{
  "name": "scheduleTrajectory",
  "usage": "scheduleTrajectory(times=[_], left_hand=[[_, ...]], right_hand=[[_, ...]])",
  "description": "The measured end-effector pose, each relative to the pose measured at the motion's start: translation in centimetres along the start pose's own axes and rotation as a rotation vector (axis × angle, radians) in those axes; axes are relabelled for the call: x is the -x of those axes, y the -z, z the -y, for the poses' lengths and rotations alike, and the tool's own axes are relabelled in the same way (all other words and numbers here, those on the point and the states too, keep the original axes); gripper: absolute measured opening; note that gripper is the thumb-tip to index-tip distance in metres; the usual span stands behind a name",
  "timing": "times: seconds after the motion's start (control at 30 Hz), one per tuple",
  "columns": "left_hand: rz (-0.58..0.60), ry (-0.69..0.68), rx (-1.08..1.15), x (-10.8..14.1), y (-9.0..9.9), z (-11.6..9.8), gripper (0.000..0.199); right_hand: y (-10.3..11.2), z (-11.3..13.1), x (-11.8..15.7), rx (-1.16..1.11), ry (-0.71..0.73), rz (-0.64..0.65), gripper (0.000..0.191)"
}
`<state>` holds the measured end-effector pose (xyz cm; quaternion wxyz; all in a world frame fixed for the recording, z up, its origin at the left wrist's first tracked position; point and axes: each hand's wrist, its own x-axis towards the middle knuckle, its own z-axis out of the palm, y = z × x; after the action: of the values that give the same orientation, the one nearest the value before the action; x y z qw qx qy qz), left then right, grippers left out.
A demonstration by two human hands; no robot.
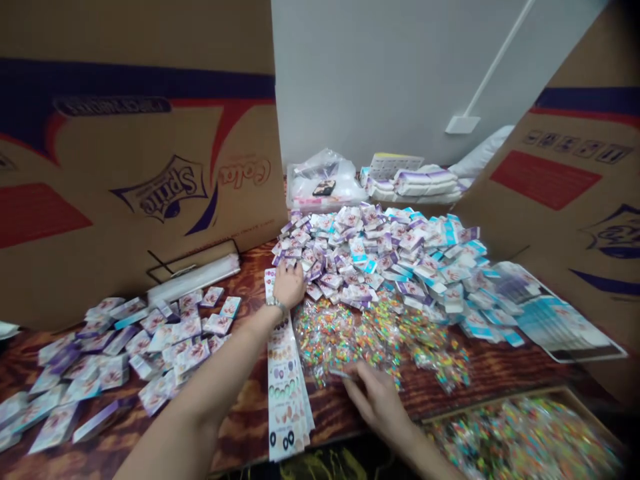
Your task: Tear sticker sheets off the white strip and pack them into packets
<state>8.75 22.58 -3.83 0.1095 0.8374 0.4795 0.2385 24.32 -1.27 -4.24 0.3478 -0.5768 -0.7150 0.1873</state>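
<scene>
While the open left hand (289,283) rests on a heap of small printed packets (360,253), the right hand (376,400) curves over light, slippery clear bags of multicoloured beads (380,340) on the worktop (240,427), its grip unclear; their flat edges offer the surest hold.

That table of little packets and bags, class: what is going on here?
One person is working at a wood-grain table. Their left hand rests at the edge of a heap of small white-and-purple packets, beside a stack of printed strips. Their right hand touches clear bags of multicoloured pieces. More packets lie to the left, and a tray of similar bags sits at front right. Cardboard panels stand on both sides.
</scene>
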Motion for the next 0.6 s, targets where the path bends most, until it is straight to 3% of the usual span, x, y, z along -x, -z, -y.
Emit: scheduleTrajectory(times=[0.1,0.2,0.4,0.5,0.6], left_hand=[[0.049,0.046,0.042,-0.7,-0.6,0.2,0.029],[0.063,0.076,0.121,-0.9,-0.4,-0.2,0.023],[-0.002,0.153,0.402,-0.5,2.8,-2.5,0.036],[-0.01,0.238,0.618,1.4,5.0,-3.7,0.037],[0.02,0.348,0.86,5.0,7.1,-4.8,0.032]], right_hand=[[0.8,0.2,-1.0,0.075,0.182,-0.134,0.012],[1.5,0.6,-1.8,0.096,0.244,-0.199,0.013],[2.6,1.7,-2.3,0.152,0.389,-0.252,0.015],[3.2,2.4,-2.6,0.149,0.432,-0.241,0.017],[3.7,3.6,-3.0,0.076,0.436,-0.205,0.017]])
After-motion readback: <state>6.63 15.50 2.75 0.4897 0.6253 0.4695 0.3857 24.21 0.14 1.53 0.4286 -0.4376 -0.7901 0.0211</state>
